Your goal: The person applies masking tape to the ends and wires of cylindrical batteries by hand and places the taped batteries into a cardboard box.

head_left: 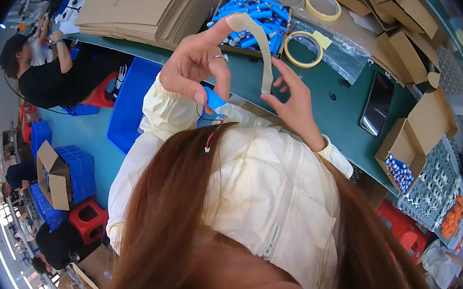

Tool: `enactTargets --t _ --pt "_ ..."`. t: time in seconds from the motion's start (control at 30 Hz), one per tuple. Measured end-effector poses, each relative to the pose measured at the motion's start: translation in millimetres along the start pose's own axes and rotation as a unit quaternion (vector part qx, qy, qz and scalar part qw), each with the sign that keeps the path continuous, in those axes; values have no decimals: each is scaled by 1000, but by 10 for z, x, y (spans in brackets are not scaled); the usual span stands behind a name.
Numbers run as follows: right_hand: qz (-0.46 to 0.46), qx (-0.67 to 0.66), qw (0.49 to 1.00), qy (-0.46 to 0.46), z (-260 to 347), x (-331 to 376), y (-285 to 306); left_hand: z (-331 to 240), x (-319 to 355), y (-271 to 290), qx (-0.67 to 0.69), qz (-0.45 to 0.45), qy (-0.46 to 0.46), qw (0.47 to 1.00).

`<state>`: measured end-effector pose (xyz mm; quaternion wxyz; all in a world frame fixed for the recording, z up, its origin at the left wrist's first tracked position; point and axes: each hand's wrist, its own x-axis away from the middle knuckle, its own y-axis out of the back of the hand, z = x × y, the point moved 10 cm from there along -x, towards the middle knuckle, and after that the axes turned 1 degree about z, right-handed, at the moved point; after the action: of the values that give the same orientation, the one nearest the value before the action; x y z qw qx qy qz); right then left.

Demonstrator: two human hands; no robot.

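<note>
My left hand (pixel 199 65) pinches a blue battery cell (pixel 214 101) between thumb and fingers. From the cell hang thin red and black wires, with a small white connector (pixel 206 150) at the end. My left index finger points outward, and one end of a beige strip of masking tape (pixel 262 46) is at its tip. The strip curves across to my right hand (pixel 295 97), whose thumb and fingers close on its lower end. Beyond the strip stands an open box of blue battery cells (pixel 255 12), several with wires.
Masking tape rolls (pixel 303 49) and clear plastic bags (pixel 339 57) lie beyond my hands. A phone (pixel 378 103) rests at the right, near a small carton (pixel 412 146) of cells. Flat cardboard (pixel 127 12) is stacked far left. A blue bin (pixel 134 106) stands left; a person (pixel 42 68) sits beyond.
</note>
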<state>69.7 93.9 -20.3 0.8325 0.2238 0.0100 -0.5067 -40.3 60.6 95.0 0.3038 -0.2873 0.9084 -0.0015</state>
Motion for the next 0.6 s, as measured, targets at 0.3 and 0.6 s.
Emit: enactTargets --t 0.3,0.6 --pt "101 -81 989 -67 -189 84 -252 8 -5 42 29 29 -22 999" --pt "55 -120 990 -58 -24 187 102 -230 462 626 -87 -207 -47 973"
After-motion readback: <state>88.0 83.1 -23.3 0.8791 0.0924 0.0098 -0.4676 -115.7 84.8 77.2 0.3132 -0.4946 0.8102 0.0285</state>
